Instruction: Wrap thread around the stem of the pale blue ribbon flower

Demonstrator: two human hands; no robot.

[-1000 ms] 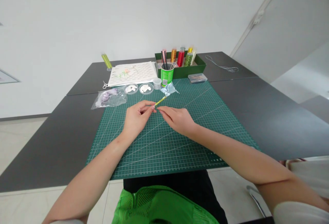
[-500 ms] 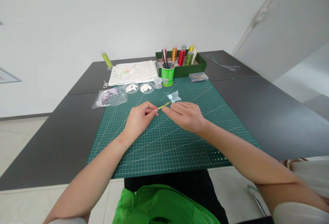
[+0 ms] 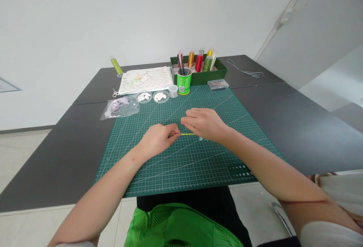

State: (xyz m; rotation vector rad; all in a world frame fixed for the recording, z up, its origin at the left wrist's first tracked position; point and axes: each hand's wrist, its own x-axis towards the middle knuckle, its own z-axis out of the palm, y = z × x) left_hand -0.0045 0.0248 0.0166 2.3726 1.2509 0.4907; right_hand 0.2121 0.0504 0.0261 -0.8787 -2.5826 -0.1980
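My left hand pinches one end of a thin yellow-green stem between thumb and fingertips, low over the green cutting mat. The stem points right and passes below my right hand. A small pale blue piece of the flower shows at its far end; the rest is hidden by the right hand. My right hand is closed, with fingers curled together just above and right of the left fingertips. Whatever lies in those fingers is too small or hidden to make out.
Behind the hands stand a green can with tools, a dark green box of thread spools, a flat clear case and two dishes of white pieces. Farther left lie a plastic bag, papers, scissors and a green spool.
Both hands have come closer to me, the left also to the right. The stem has swung from slanting to nearly level, and the flower has gone mostly under my right hand, which has lifted off the stem.
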